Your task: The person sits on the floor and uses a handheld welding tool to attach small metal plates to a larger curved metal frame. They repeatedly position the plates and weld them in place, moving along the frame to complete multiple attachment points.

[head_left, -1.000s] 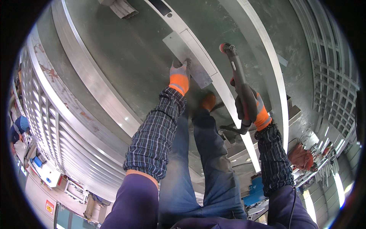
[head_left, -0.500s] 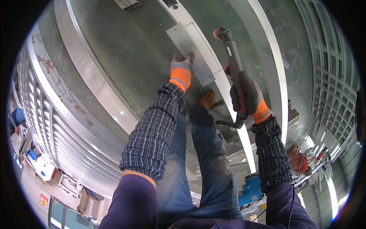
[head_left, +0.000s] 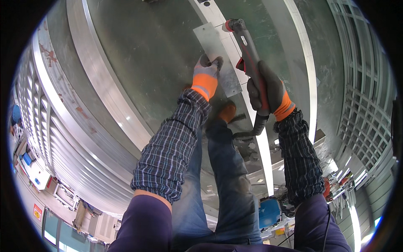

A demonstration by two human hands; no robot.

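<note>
A flat grey metal plate [head_left: 218, 59] with small holes near its ends lies slanted against a long pale metal beam [head_left: 260, 147]. My left hand [head_left: 207, 71], in a grey and orange glove, is closed on the plate's left edge, with thumb and fingers pinching it. Gripped in my right hand [head_left: 270, 90], gloved in black and orange, is a black-and-red hand-held torch [head_left: 253, 67]. Its angled head with a reddish tip hangs over the beam, beside the plate's upper end. A black hose [head_left: 247, 134] bends away from the handle's lower end.
Further long metal beams run along the left [head_left: 98, 63] and right [head_left: 308, 59]. Metal grating [head_left: 365, 84] stands at far right, slatted panels [head_left: 79, 155] at left. My shoe [head_left: 227, 112] is close to the plate. A blue machine [head_left: 269, 213] sits behind my legs.
The torch and my right hand have moved up and left, bringing the head nearer the plate. My left hand and the plate have shifted slightly right in the view, as the whole view has turned somewhat.
</note>
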